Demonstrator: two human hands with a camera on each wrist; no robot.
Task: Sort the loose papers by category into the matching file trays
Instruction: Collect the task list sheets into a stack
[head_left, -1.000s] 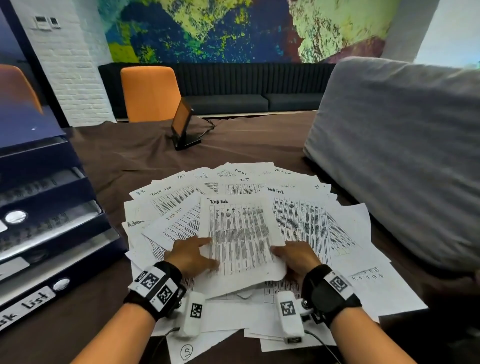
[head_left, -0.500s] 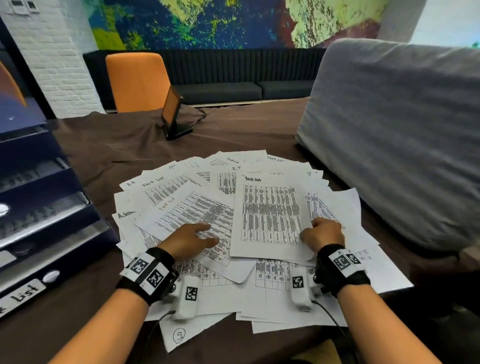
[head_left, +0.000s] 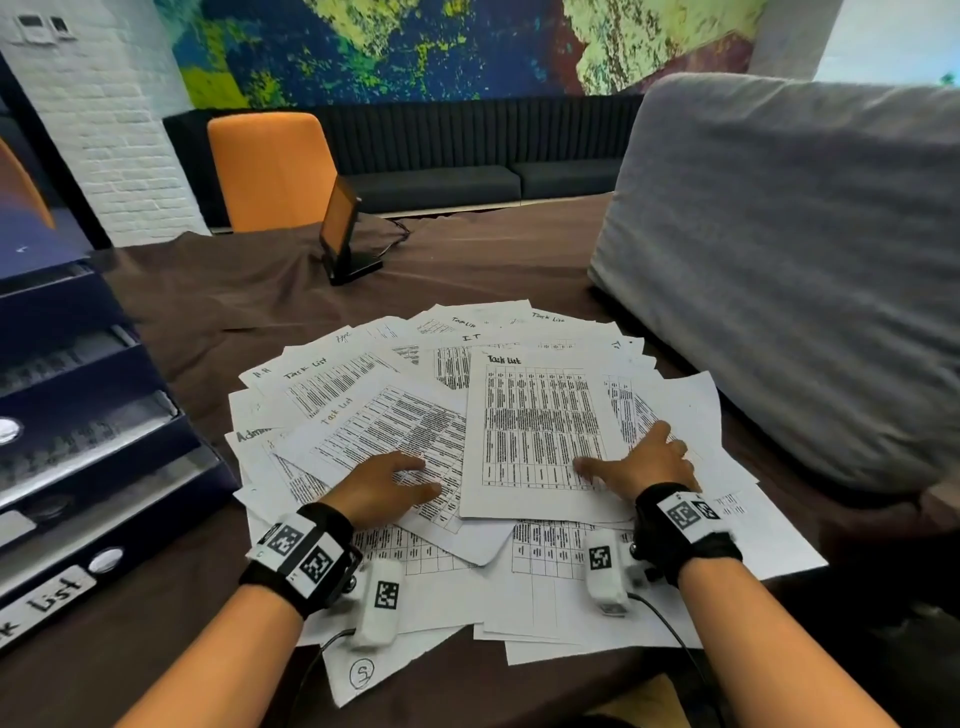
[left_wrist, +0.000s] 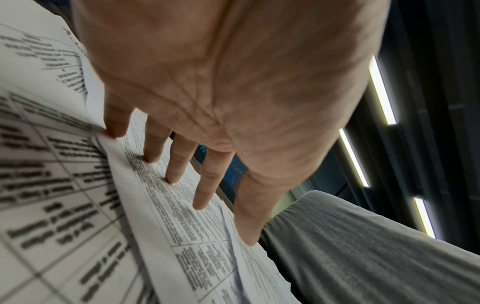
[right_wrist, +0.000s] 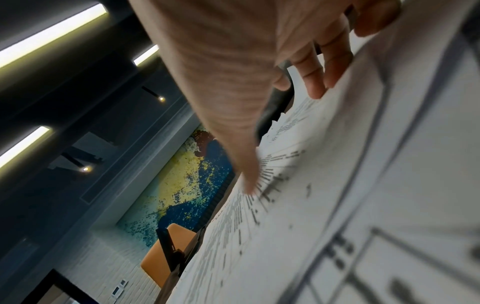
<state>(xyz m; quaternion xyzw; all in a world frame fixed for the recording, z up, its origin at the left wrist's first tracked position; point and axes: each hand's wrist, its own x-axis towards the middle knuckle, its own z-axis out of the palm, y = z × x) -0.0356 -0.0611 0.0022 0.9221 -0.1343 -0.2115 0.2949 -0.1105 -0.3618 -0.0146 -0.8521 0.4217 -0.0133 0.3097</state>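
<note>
Top Task List sheet (head_left: 540, 431) slid right off neighbouring sheet, right hand (head_left: 644, 462) flat on it, left hand (head_left: 382, 483) flat, pinning pile (head_left: 519, 587); trays (head_left: 104, 467) next, probably

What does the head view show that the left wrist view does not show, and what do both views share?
Only the head view shows the right hand on the upright Task List sheet, the file trays and the orange chair. Only the left wrist view shows the ceiling light strips and the palm side of the left hand. Both show that hand's straight fingers on the printed papers and the grey cushion.
</note>
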